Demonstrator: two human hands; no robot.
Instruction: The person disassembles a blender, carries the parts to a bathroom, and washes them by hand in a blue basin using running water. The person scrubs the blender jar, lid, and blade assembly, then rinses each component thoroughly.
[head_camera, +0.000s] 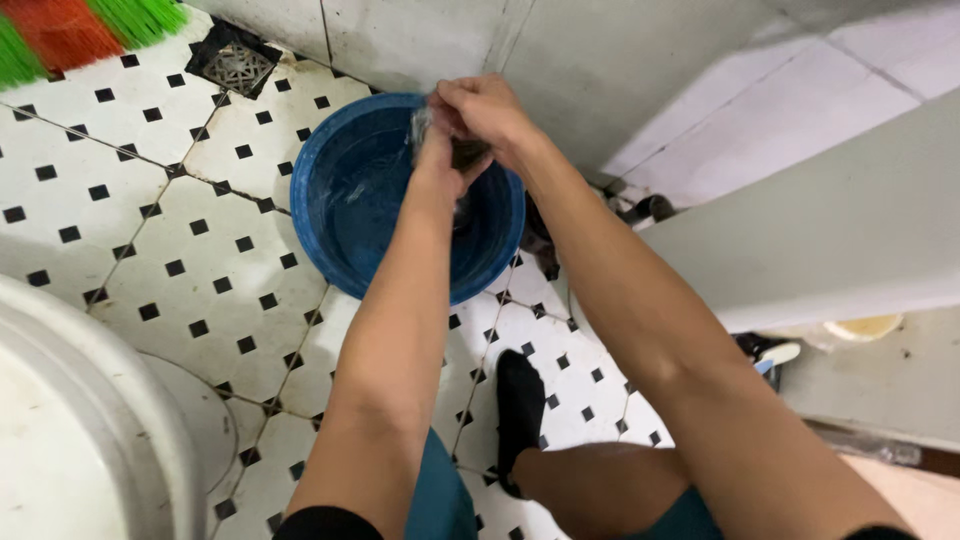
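Just beyond the hands (465, 125) the tiled wall (420, 35) blocks passage. Below them lies the blue basin (340, 235). Tiled floor (140, 210) lies open to their left.

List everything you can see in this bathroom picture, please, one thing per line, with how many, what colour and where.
basin: one, blue, on the floor by the wall, water inside
dark wet item: one, dark, gripped between both hands over the basin; kind unclear
floor tiles: many, white with small black squares
floor drain: one, dark metal grate, top left near the wall
broom bristles: one bunch, green and orange, top left corner
white rounded fixture: one, bottom left
left hand: one, over the basin, gripping the item
right hand: one, above the left, gripping the item
foot: one, in a black sock, on the tiles
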